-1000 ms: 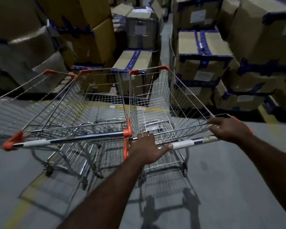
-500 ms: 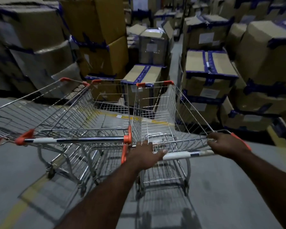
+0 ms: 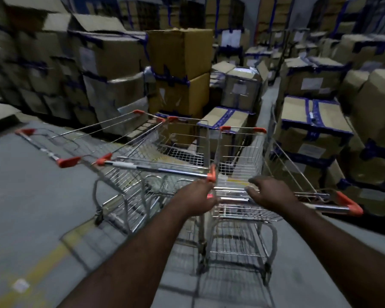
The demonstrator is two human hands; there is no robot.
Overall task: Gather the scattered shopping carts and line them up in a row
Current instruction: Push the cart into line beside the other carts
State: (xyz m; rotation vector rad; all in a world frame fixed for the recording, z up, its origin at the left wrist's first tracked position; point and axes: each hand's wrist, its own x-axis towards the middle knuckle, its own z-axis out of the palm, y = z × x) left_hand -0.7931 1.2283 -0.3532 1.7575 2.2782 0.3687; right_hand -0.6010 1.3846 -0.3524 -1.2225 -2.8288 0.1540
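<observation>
Three wire shopping carts with orange-capped handles stand side by side, facing stacked boxes. The right cart [image 3: 242, 152] is straight ahead of me. My left hand [image 3: 198, 196] grips the left end of its handle [image 3: 325, 206]. My right hand [image 3: 269, 193] lies over the middle of that handle with its fingers loosely spread forward, not wrapped round the bar. The handle's right orange cap is uncovered. The middle cart [image 3: 156, 168] touches the right cart's left side. A third cart [image 3: 42, 147] stands further left, angled slightly away.
Stacks of taped cardboard boxes [image 3: 180, 70] wall in the front and the right [image 3: 311, 130]. A narrow aisle [image 3: 267, 96] runs between them ahead. Grey concrete floor [image 3: 31, 207] with a yellow line [image 3: 53, 256] lies to the left and behind.
My right hand left the handle's right end and slid to its middle, loosening its grip. My left hand kept its hold. The view swung, and the third cart's handle came into sight at left.
</observation>
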